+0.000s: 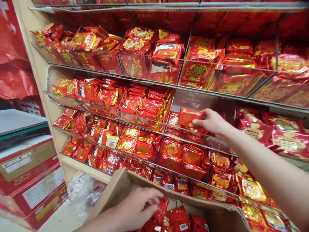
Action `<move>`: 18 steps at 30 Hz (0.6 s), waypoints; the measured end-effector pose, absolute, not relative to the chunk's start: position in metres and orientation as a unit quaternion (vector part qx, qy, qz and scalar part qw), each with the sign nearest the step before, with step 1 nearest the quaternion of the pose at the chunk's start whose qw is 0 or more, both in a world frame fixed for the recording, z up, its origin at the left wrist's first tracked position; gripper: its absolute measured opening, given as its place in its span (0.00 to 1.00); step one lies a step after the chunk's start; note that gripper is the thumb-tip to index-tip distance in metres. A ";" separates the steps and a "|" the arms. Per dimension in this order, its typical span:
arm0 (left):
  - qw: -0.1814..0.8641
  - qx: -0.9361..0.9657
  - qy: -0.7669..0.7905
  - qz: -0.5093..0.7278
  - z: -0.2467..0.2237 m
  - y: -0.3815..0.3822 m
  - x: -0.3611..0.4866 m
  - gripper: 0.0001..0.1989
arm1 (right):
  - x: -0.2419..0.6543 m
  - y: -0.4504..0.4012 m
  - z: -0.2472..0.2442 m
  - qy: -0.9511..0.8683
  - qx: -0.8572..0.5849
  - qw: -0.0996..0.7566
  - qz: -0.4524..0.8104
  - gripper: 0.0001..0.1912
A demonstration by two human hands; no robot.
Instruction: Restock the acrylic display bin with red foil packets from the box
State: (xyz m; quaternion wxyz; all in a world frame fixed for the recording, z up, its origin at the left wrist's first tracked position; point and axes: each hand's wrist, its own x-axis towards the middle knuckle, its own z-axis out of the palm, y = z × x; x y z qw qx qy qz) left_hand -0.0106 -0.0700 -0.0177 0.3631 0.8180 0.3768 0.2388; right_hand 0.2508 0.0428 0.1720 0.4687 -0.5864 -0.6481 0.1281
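Note:
My right hand [210, 121] pinches a small shiny red snack packet [190, 117] between thumb and fingers. It holds the packet over the front lip of a partly filled shelf compartment [185, 100], where other red packets lie beneath. Lower down, my left hand [138, 206] reaches over the rim of an open cardboard box [120, 180]. Its fingers are loosely curled, with a gap to the thumb. Close by its fingertips is a tilted red packet [162, 210]; whether they touch it I cannot tell. More red packets [180, 219] lie inside the box.
Clear-fronted shelf bins [142, 112] full of red and gold packets rise in rows ahead. Stacked red cartons [31, 177] stand at the left, with a crumpled clear plastic bag [83, 190] beside them. Thin clear dividers [184, 58] separate the compartments.

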 end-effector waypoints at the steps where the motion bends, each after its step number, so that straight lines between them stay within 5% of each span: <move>1: 0.352 0.830 0.377 0.214 -0.025 -0.072 -0.011 0.14 | 0.245 0.058 0.170 -0.651 -0.618 0.419 0.136 0.14; 8: 0.356 0.836 0.396 0.132 -0.051 -0.071 -0.018 0.14 | 0.214 0.102 0.163 -0.704 -0.680 0.203 0.014 0.14; 13: 0.323 0.864 0.367 0.120 -0.064 -0.061 -0.023 0.13 | 0.217 0.110 0.165 -0.733 -0.658 0.103 -0.140 0.24; 18: 0.310 0.895 0.296 0.121 -0.101 -0.050 -0.018 0.09 | 0.214 0.118 0.166 -0.758 -0.623 0.030 -0.190 0.15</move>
